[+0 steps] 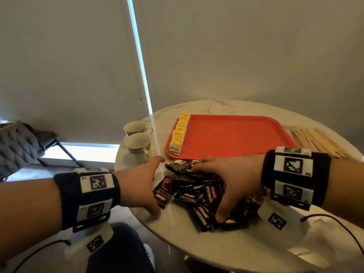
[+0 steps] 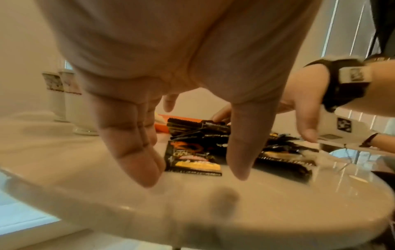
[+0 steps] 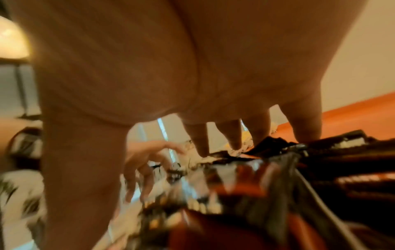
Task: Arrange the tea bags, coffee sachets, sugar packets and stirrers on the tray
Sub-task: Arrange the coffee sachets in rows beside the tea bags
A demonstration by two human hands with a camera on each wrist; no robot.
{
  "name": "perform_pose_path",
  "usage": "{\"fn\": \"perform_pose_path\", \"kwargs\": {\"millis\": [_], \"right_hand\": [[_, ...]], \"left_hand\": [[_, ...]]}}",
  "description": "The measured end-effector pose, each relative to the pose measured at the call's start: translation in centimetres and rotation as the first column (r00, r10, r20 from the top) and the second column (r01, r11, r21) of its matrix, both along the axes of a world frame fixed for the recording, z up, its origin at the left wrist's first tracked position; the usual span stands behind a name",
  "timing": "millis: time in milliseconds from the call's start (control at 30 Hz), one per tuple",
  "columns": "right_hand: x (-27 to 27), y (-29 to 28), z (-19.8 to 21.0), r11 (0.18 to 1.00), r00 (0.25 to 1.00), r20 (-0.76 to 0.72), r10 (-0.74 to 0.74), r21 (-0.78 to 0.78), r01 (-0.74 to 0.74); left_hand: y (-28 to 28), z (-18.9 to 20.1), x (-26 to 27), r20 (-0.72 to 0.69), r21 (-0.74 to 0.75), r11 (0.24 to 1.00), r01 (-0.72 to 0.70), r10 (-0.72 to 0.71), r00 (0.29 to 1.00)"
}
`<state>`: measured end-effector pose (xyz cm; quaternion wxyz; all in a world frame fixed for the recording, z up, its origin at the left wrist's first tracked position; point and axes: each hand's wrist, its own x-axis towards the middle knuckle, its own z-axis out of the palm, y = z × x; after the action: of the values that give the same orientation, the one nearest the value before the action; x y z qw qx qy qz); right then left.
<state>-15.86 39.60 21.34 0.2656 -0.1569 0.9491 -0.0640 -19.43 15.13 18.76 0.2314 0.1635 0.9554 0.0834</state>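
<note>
Now both spread wide, the left hand (image 1: 139, 184) and right hand (image 1: 232, 182) flank the coffee sachets (image 1: 197, 192) pile.

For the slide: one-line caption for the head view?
Both hands gather black coffee sachets beside a red tray lined with tea bags.

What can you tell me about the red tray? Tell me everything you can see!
The red tray is a flat rectangle with rounded corners and a low raised rim, and it looks like plastic. It lies flat on the white marble-look table, at its far side. A neat overlapping row of tea bags with yellow tags runs along its left edge; the rest of its floor is bare. A heap of dark coffee sachets lies on the table at its near edge, and wooden stirrers lie on the table to its right.
</note>
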Motion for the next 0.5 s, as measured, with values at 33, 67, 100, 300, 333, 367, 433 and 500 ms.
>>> {"fn": "perform_pose_path", "kwargs": {"millis": [33, 67, 100, 300, 333, 367, 433, 500], "right_hand": [[0.3, -0.3, -0.3, 0.998, 0.999, -0.028, 0.041, 0.052, -0.039], [0.5, -0.6, -0.6, 0.994, 0.997, -0.047, 0.067, 0.092, -0.062], [0.4, -0.9, -0.9, 0.99, 0.995, -0.066, 0.081, 0.118, -0.072], [-1.2, -2.1, -1.1, 0.997, 0.965, -0.251, 0.073, 0.052, -0.062], [-1.4, -2.1, -1.1, 0.998, 0.958, -0.279, 0.066, 0.034, -0.058], [-1.7, -2.1, -1.2, 0.999, 0.953, -0.298, 0.053, 0.015, -0.051], [-2.3, -1.9, -1.5, 0.999, 0.947, -0.321, 0.025, -0.026, -0.036], [-2.8, -1.9, -1.8, 0.999, 0.944, -0.33, 0.008, -0.046, -0.025]], "left_hand": [[0.4, 0.0, 0.0, -0.013, 0.029, 0.999, -0.013, 0.013, 1.0], [0.9, -0.1, -0.2, -0.011, 0.079, 0.996, -0.04, 0.041, 0.999], [1.5, -0.2, -0.5, 0.006, 0.139, 0.987, -0.076, 0.076, 0.997], [2.9, -1.2, -1.6, 0.031, 0.192, 0.969, -0.153, 0.15, 0.988], [2.9, -1.4, -1.7, 0.016, 0.213, 0.963, -0.166, 0.167, 0.986], [2.8, -1.5, -1.8, 0.014, 0.244, 0.952, -0.186, 0.189, 0.982], [2.5, -1.6, -2.0, 0.054, 0.313, 0.918, -0.245, 0.241, 0.969], [2.4, -1.4, -2.1, 0.188, 0.407, 0.838, -0.365, 0.314, 0.931]]}}
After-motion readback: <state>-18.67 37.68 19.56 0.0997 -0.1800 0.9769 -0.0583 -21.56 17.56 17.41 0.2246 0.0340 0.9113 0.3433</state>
